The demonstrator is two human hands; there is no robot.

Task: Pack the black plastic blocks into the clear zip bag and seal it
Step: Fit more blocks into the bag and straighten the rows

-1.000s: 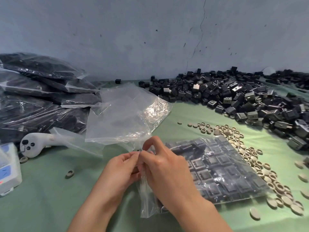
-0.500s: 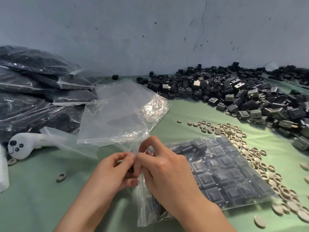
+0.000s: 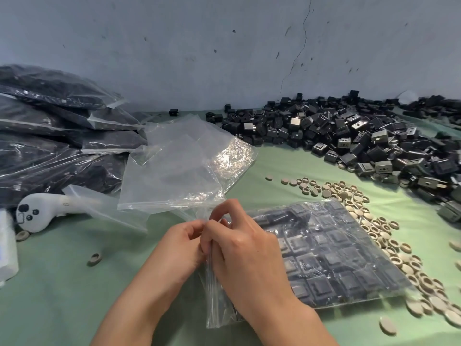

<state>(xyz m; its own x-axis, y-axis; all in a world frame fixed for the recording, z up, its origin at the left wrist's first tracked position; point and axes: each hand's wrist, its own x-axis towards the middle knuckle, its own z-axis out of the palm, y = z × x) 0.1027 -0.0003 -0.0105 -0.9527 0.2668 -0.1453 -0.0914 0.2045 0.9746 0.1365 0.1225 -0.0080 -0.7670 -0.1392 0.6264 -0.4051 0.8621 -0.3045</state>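
- Both hands meet at the near middle of the green worktop (image 3: 50,283), right at the open edge of the clear zip bag (image 3: 331,255).
- The left hand (image 3: 179,248) has its fingers curled in, thumb and fingertips pinching the plastic at the bag's mouth.
- The right hand (image 3: 239,248) touches it, fingers bent and closed on that same strip of plastic, knuckles up.
- The bag lies flat to the right of the hands, filled with black blocks (image 3: 339,268) laid in neat rows; its mouth end runs toward the near edge under the right wrist.
- Whether the zip is fully pressed shut, I cannot tell.
- Far right, a big loose heap of blocks (image 3: 349,138) spreads along the wall.
- Between heap and bag, a scatter of beige rings (image 3: 389,236) runs down the right side, some touching the bag's edge.
- Just beyond the hands lie empty clear bags (image 3: 182,171), crumpled.
- Far left, a stack of filled bags (image 3: 50,136); in front of it a white controller (image 3: 37,208).
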